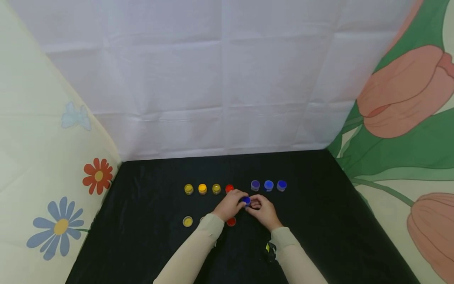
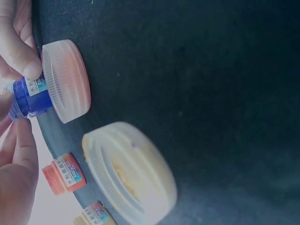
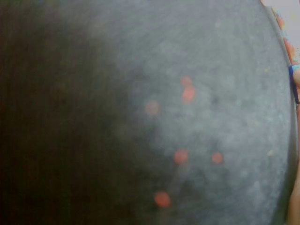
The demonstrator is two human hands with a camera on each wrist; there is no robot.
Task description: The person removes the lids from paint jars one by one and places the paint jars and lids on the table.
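Observation:
A small paint jar (image 1: 246,201) of blue paint is between my two hands over the black cloth. My left hand (image 1: 229,205) pinches it from the left, and my right hand (image 1: 263,212) holds it from the right with bent fingers. Close up in the left wrist view, the blue jar (image 2: 37,96) shows a label and a threaded neck, fingertips on both sides. Below it, a translucent ribbed lid (image 2: 68,79) with red residue lies on the cloth. In the right wrist view only a sliver of hand (image 3: 296,77) appears at the right edge.
Behind my hands runs a row of jars: yellow (image 1: 188,189), orange-yellow (image 1: 202,189), another yellow (image 1: 216,189), red (image 1: 229,188), then several purple-blue ones (image 1: 268,185). Nearer lie a yellow-stained lid (image 1: 187,221) and a red one (image 1: 231,221); my left forearm partly covers another.

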